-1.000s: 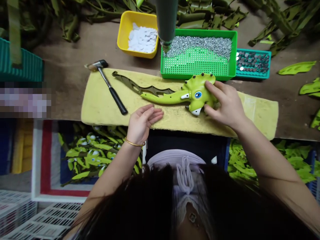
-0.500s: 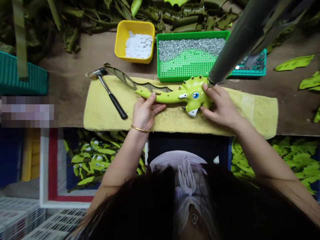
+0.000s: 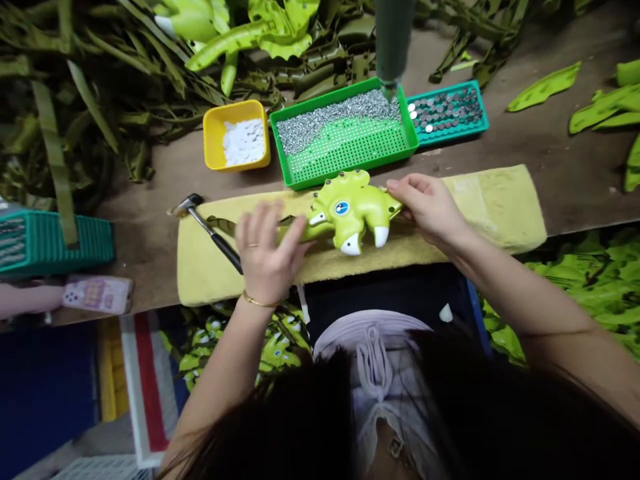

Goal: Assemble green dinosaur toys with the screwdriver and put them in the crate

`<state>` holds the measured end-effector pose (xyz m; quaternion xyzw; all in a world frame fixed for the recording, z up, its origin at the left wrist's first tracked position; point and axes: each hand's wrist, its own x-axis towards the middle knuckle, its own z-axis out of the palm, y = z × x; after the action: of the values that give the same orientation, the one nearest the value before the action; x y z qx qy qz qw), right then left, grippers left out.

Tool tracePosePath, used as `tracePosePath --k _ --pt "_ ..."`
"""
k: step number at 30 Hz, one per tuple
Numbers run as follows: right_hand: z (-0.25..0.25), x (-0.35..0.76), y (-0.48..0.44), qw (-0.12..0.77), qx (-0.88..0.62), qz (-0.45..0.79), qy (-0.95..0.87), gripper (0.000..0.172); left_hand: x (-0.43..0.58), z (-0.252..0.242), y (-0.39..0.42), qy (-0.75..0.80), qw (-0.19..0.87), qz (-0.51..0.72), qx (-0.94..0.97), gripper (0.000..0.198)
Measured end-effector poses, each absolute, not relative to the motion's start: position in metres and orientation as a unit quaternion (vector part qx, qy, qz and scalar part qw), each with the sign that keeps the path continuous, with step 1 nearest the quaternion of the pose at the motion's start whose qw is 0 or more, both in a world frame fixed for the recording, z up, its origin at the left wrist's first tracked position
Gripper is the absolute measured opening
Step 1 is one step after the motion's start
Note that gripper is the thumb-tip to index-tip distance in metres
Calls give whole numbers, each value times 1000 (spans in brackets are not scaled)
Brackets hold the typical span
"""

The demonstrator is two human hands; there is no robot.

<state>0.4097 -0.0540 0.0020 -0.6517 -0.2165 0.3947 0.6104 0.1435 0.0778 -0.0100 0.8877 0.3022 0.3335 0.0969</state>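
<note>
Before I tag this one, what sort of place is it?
Most likely a toy assembly bench in a workshop or small factory: a green dinosaur toy lies on a foam pad, a green tray of screws sits by a hanging power driver, and matching green parts are heaped behind.

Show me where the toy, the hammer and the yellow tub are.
toy (image 3: 357, 208): head view, on its head beside the eye.
hammer (image 3: 226, 251): head view, on its black handle.
yellow tub (image 3: 211, 141): head view, on its left wall.

Toy assembly workshop: desk (image 3: 550, 153) with tray of screws (image 3: 360, 150), hammer (image 3: 213, 233), hanging screwdriver (image 3: 393, 40), piles of green toy parts (image 3: 100, 87).
</note>
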Motion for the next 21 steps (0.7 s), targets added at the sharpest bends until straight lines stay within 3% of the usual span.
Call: tracePosePath --k 3,7,10,12,15,18,21 --pt "5 417 -62 526 -698 397 -282 54 152 -4 84 129 41 229 964 38" --pt "-11 457 -89 299 -802 184 -483 60 158 13 96 94 -1 251 964 39" --pt "-16 486 -100 136 -845 82 -511 60 166 27 97 93 -19 243 965 35" --pt "-6 485 -97 172 -855 4 -489 59 177 33 92 100 -39 214 971 30" --pt "16 454 -84 311 -731 -63 -604 57 197 38 79 108 -58 175 977 28" --pt "24 426 -73 344 -608 5 -715 48 205 42 71 115 -44 148 981 29" --pt "19 428 -72 396 -610 63 -683 37 193 47 77 144 6 137 980 31"
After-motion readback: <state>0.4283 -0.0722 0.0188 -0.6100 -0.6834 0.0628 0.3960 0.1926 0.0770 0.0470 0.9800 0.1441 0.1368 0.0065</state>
